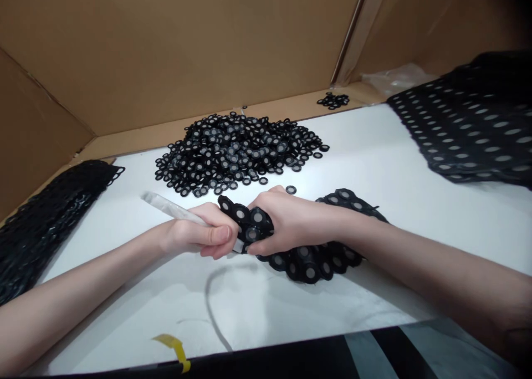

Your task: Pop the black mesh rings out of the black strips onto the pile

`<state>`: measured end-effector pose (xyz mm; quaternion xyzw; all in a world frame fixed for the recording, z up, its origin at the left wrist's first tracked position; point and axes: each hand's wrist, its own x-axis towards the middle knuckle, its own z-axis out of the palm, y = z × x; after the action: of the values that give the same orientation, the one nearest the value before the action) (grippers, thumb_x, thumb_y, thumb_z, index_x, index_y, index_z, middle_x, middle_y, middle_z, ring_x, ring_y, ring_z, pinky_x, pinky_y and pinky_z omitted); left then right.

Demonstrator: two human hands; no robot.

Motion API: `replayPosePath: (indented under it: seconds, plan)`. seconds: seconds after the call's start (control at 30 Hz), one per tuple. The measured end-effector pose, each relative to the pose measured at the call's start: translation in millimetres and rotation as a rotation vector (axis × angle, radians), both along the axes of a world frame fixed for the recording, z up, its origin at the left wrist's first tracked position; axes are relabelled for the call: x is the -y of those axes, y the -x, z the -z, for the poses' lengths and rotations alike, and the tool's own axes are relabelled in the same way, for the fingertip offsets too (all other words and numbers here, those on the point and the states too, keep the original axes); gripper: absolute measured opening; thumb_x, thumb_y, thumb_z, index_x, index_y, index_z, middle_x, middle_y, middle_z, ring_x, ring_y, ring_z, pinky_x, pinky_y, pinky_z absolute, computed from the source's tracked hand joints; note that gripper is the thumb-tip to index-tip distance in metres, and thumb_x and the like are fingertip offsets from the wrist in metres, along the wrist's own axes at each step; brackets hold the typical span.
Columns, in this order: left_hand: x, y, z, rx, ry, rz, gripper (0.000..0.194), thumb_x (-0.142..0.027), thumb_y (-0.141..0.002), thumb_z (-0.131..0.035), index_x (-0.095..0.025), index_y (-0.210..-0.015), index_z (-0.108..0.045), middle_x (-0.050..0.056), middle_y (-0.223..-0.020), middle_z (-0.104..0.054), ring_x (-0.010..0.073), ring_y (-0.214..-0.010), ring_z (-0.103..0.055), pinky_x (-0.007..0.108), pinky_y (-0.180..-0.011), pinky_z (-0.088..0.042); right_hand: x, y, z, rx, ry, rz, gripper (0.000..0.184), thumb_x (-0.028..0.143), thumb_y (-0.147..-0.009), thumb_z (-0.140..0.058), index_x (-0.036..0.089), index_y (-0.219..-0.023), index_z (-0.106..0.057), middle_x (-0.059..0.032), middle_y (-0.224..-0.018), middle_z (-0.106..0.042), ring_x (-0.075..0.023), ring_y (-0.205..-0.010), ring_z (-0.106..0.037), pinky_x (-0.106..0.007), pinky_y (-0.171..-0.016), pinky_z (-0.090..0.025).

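Observation:
My left hand (208, 232) is closed around a slim white tool (168, 206) with a pen-like handle that points up and left; its working end is mostly hidden by my fingers and the sheet. Fingers and thumb of my right hand (285, 218) grip a black sheet of joined round discs with pale centres (311, 271). The sheet bends up between my two hands, and its rest trails to the right under my right forearm. My left fingers are at the sheet's left edge; whether they also pinch it I cannot tell.
Behind my hands lies a large pile of loose black discs (236, 152), with one stray disc (291, 190) in front. A smaller heap (333, 100) sits farther back. Black perforated sheets (54, 213) lie left, and dotted sheets (477, 124) right. Cardboard walls (187, 46) surround the white table (361, 146).

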<state>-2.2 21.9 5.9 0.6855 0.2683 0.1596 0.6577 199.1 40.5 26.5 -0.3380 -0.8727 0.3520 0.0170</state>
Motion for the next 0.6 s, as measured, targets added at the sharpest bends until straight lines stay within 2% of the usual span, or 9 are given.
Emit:
replayPosePath:
  seconds: [0.23,0.4,0.5,0.6]
  plan:
    - [-0.3,4.6,5.4,0.054,0.035,-0.073,0.051,-0.052,-0.081,-0.053,-0.015,-0.046,-0.05,0.002,-0.037,-0.039,0.0123,-0.039,-0.036,0.029,-0.043,-0.022,-0.9,-1.4,2.0,-0.004,-0.004,-0.002,0.035,0.036,-0.066,-0.069,0.018,-0.056,-0.041,0.006,-0.051,-0.042,-0.0118,-0.06,-0.042,-0.027,-0.066,-0.028]
    - [3.2,3.4,1.3,0.014,-0.009,-0.04,0.051,-0.05,-0.083,-0.051,-0.015,-0.046,-0.05,0.002,-0.038,-0.04,0.0118,-0.04,-0.036,0.029,-0.044,-0.024,-1.7,-1.5,3.0,-0.014,0.011,0.003,0.039,0.038,-0.066,-0.07,0.018,-0.056,-0.038,0.007,-0.051,-0.039,-0.0092,-0.056,-0.035,-0.026,-0.065,-0.028]
    - [6.0,1.2,-0.5,-0.013,-0.064,-0.023,0.05,-0.048,-0.085,-0.049,-0.014,-0.048,-0.052,0.002,-0.039,-0.039,0.0112,-0.04,-0.036,0.028,-0.044,-0.025,-2.0,-1.4,3.3,-0.022,0.014,-0.002,0.038,0.038,-0.066,-0.07,0.018,-0.056,-0.038,0.0071,-0.051,-0.04,-0.0098,-0.057,-0.038,-0.026,-0.066,-0.028]
    - [5.5,1.2,0.3,0.0,-0.053,-0.022,0.051,-0.048,-0.085,-0.049,-0.014,-0.047,-0.052,0.002,-0.039,-0.039,0.0112,-0.04,-0.036,0.028,-0.044,-0.024,-1.8,-1.4,2.8,-0.01,0.019,0.013,0.037,0.038,-0.065,-0.07,0.018,-0.056,-0.04,0.0064,-0.051,-0.041,-0.0112,-0.06,-0.04,-0.026,-0.065,-0.028]
